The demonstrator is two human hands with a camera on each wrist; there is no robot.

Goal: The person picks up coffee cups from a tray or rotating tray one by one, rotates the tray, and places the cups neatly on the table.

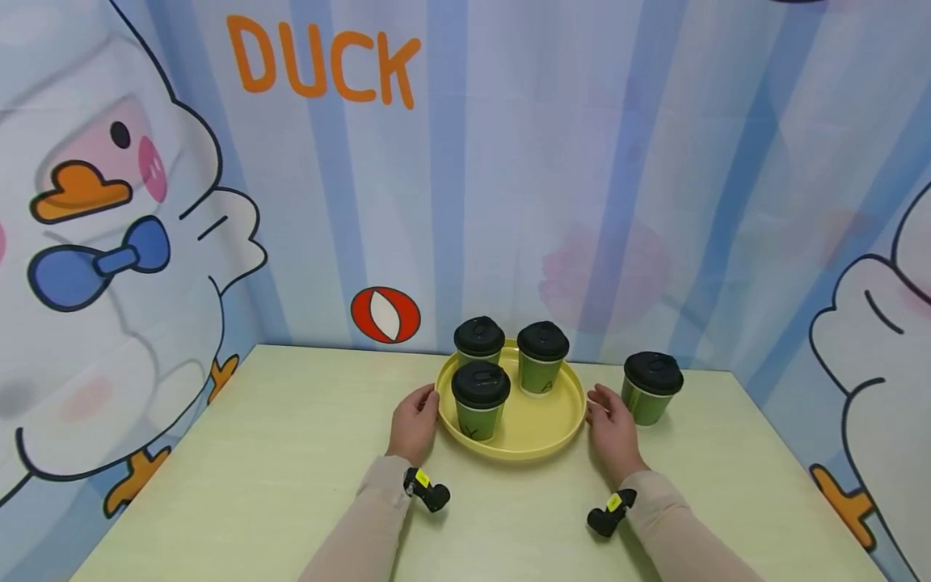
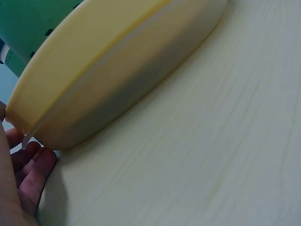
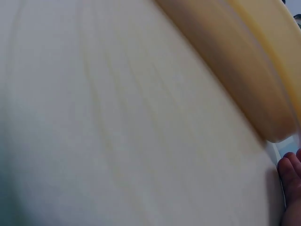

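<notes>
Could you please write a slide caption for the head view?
Two hands at opposite sides of a yellow tray bearing three lidded green cups, a fourth on the table.

A round yellow tray [image 1: 541,424] on the pale table [image 1: 254,485] bears three green black-lidded cups: a near-left cup [image 1: 480,404], a far-left cup [image 1: 479,339] and a far-right cup [image 1: 542,360]. The left hand [image 1: 414,426] holds its left rim; the right hand [image 1: 614,432] is at its right rim, beside a fourth lidded cup [image 1: 650,392] standing on the table.
</notes>
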